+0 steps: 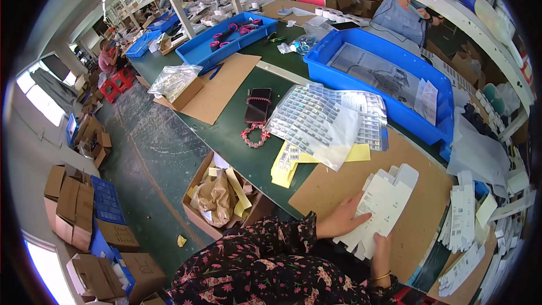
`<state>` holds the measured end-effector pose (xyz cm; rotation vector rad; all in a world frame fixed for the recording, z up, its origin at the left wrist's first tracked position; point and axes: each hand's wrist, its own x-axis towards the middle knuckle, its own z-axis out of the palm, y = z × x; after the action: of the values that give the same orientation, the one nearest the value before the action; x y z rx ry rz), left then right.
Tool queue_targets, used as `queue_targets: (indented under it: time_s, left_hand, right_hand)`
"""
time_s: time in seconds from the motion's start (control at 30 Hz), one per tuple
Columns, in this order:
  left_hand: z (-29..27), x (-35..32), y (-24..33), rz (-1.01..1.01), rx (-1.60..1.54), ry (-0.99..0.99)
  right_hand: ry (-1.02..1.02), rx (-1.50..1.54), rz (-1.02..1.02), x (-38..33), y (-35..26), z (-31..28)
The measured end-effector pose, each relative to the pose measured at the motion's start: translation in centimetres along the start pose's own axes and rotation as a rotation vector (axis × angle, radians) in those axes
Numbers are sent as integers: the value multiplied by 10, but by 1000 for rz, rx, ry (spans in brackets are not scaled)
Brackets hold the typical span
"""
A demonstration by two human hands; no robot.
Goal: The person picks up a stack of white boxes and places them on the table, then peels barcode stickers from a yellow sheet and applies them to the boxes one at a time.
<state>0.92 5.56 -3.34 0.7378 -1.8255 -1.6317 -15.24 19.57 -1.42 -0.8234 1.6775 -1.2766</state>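
A white folded-flat carton (389,196) with printed text and end flaps is tilted in front of me, over a brown cardboard sheet (420,175). My left hand (343,218) grips its left edge, thumb across the front and some fingers hidden behind. At the lower right edge, my right hand (383,253) holds it with the thumb on the printed face; its other fingers are mostly hidden. Beyond the carton lie sheets of small stickers (305,116) and yellow label strips (284,170).
A phone (258,106) and beaded bracelet (255,135) lie on the green table. Blue trays (316,59) stand behind. Stacked flat cartons (463,214) are at right. An open waste box (197,214) sits below the left table edge. A person (108,59) sits far left.
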Motion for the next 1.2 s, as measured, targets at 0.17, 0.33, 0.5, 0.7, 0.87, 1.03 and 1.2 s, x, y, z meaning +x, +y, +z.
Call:
queue_targets:
  time_s: [0.17, 0.33, 0.5, 0.7, 0.87, 1.03, 1.2]
  left_hand:
    - [-17, -7, 11, -47, 234, -34]
    - [-31, -10, 17, -3, 148, -105]
    - [-36, -12, 5, 33, 290, -167]
    - [-41, -5, 13, -34, 177, -259]
    - [-35, -5, 4, -29, 135, -245]
    - [-31, -6, 14, -59, 263, -227]
    - [-16, -10, 25, -119, 284, -106]
  right_hand:
    - [24, -217, -1, 5, 2, 0]
    - [54, 152, -267, 13, -5, 16]
    - [-4, 140, -147, 13, 52, 0]
    - [24, 214, -184, 12, 51, 4]
    - [45, 269, -216, 12, 48, 10]
    - [56, 320, -251, 12, 48, 17]
    - [76, 355, -291, 14, 47, 22]
